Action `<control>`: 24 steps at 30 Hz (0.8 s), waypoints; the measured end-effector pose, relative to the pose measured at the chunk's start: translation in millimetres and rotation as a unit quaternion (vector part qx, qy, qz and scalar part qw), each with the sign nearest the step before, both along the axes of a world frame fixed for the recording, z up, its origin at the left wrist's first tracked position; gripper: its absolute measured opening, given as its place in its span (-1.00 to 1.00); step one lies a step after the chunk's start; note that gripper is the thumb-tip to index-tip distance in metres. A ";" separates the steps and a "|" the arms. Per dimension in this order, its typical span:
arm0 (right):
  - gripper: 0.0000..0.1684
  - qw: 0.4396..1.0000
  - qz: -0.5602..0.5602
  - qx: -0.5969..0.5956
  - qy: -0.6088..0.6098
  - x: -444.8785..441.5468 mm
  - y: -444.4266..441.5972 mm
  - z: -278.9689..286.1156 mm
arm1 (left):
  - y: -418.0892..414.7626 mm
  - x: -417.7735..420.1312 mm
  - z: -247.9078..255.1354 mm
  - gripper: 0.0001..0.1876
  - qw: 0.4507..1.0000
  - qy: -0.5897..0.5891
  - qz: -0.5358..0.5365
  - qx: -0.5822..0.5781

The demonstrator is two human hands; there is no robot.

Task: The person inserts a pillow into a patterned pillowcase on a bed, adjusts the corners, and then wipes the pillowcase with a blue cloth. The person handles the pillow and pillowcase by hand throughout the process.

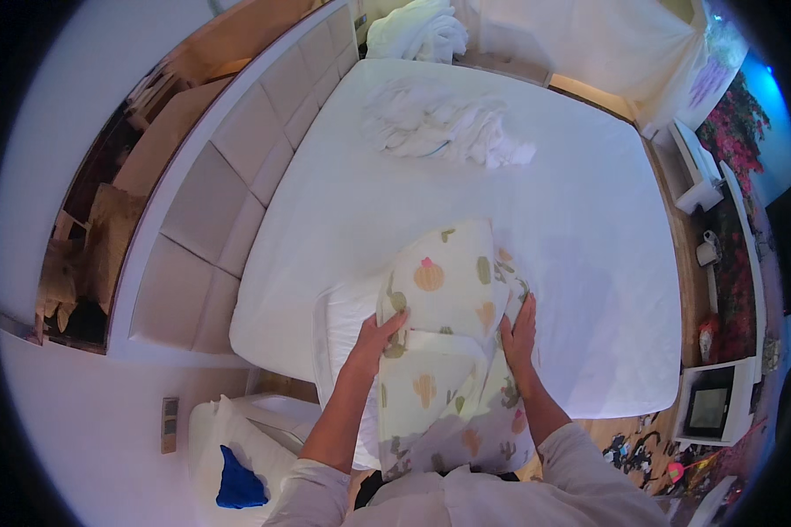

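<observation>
A white cloth printed with cacti (428,388), perhaps a pillowcase, hangs in front of me over the near edge of the bed. My left hand (382,336) grips its left side, thumb on top. On the right side my right hand (519,329) holds a gathered fold of it between thumb and fingers. Partly hidden under the cloth, a white pillow or pad (346,316) lies on the bed's near left part. The mattress (600,263) wears a white sheet. Farther back on it lies a crumpled heap of white bedding (441,122).
A padded headboard (231,204) runs along the left. At lower left, a blue cloth (240,481) lies on a white pillow (217,428). White bedding (418,33) is piled beyond the bed. Shelving with a small safe (708,408) stands right; scattered items (633,454) lie on the floor.
</observation>
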State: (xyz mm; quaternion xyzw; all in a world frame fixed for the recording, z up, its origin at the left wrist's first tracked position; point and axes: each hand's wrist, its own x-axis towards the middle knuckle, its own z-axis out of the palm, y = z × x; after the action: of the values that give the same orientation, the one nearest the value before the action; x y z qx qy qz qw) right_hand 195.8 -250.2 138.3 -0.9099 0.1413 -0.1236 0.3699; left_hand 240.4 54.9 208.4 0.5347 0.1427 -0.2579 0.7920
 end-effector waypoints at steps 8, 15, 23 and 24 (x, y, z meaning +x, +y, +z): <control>-0.13 0.999 0.014 -0.032 -0.025 -3.7 -3.1 -2.3 | 32.6 -23.6 49.4 -0.82 0.938 -0.204 0.169 0.225; -0.16 0.992 0.080 -0.087 -0.042 -1.3 19.9 30.8 | 74.6 -50.7 11.2 -0.85 0.815 -0.308 0.204 0.447; -0.13 0.960 0.205 -0.177 -0.076 11.1 64.6 38.8 | 107.1 -19.4 -48.9 -0.79 0.589 -0.288 0.138 0.743; -0.12 0.951 0.233 -0.184 -0.081 11.1 71.5 42.3 | 104.0 -16.0 -54.5 -0.77 0.580 -0.264 0.150 0.756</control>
State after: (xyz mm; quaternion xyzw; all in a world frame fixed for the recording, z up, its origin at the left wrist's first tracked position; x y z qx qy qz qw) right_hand 206.9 -178.6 180.5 -0.9568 -0.1306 -0.1308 0.2243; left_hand 224.4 158.9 153.9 0.9556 0.1484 0.2182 0.1309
